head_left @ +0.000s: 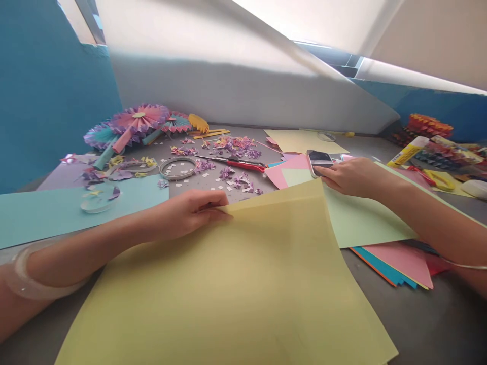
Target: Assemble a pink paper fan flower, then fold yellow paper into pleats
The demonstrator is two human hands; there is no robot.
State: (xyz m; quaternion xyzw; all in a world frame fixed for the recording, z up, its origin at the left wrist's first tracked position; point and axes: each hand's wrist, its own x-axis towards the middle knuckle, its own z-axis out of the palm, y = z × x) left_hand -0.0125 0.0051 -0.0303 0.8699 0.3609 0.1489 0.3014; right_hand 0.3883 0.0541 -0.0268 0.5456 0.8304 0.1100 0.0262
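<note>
A large sheet of yellow paper fills the front of the view, bent and raised off the table. My left hand is closed on its far edge, pinching it between thumb and fingers. My right hand reaches past the sheet to a phone, its fingers stretched out and a fingertip on or close to the screen. The phone lies on pale green and pink paper. Between the hands and the wall, a red utility knife rests near a roll of tape.
Pleated paper fans lie at the back left, above light blue paper. Purple paper scraps litter the middle. On the right are a glue stick, scissors and a stack of coloured sheets.
</note>
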